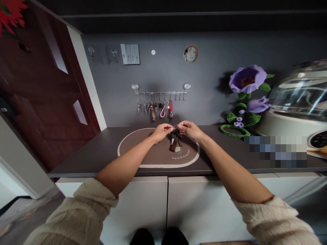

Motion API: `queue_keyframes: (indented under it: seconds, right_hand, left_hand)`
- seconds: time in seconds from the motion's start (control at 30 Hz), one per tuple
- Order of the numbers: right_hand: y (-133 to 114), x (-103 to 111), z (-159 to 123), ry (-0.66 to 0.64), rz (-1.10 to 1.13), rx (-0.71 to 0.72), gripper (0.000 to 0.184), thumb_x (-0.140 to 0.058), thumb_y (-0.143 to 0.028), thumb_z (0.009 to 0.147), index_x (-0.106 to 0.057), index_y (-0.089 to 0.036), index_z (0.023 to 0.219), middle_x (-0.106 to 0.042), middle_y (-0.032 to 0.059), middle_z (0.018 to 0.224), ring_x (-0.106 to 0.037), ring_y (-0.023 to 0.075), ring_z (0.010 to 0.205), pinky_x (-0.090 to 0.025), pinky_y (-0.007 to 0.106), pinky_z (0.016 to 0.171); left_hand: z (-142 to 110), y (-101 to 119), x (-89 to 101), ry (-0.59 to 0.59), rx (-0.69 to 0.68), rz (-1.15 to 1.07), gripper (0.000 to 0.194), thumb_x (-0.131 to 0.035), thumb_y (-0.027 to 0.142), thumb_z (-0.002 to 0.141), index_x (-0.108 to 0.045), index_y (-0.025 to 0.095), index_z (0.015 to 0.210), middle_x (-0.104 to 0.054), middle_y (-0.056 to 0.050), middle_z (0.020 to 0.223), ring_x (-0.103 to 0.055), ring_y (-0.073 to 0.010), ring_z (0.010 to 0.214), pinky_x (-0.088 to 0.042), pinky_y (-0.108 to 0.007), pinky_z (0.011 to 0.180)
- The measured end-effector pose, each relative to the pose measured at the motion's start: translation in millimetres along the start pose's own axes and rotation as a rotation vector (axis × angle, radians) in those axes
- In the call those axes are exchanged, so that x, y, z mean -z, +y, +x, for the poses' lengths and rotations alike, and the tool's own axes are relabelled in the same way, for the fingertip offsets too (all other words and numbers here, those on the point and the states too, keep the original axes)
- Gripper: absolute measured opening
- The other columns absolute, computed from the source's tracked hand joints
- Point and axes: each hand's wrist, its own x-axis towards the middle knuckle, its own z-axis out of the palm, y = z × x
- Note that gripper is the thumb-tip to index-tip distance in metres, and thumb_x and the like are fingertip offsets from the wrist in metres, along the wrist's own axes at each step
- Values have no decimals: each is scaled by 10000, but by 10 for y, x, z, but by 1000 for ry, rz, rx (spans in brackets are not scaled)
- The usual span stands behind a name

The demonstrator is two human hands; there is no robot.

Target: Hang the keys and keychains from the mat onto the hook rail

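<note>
Both my hands meet above a brown oval mat (143, 149) on the dark countertop (102, 153). My left hand (163, 130) and my right hand (190, 130) each pinch a metal key ring (176, 127) between them. From the ring hangs a bunch of keys with a dark fob and a brown tag (175, 142), dangling just over the mat. On the grey wall behind, a chrome hook rail (160, 92) carries several other keys, a pink loop and a red strap.
A dark red door (43, 88) stands at the left. Purple artificial flowers (246, 80) and a white appliance with a clear lid (296, 102) stand on the right of the countertop. White cabinet doors (166, 207) are below. Light switches (130, 53) are on the wall.
</note>
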Motion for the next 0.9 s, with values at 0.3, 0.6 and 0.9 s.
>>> queue_keyframes:
  seconds: [0.3,0.6,0.9]
  right_hand:
    - [-16,-40,14,62,174,-40,150,-590,-263,679,-488,-161,718,-520,-12,651,-500,63,590,-450,229,619]
    - [-64,-59,2,51,263,-72,52,-521,-184,739,-488,-151,718,-539,-4,643,-522,58,567,-450,204,589]
    - [-56,-87,-9,-19,307,-124,36,-523,-112,721,-511,-144,734,-580,27,681,-572,96,610,-474,265,673]
  left_hand:
    - [10,-15,10,-81,-47,-34,323,-638,376,582,-595,114,765,-592,-26,698,-497,-101,631,-373,-249,648]
    - [45,-16,46,-23,-117,47,270,-588,366,626,-568,116,728,-553,-8,678,-465,-92,609,-361,-229,608]
    - [72,49,94,97,-102,-80,251,-564,372,646,-532,137,728,-503,12,655,-444,-85,615,-349,-205,568]
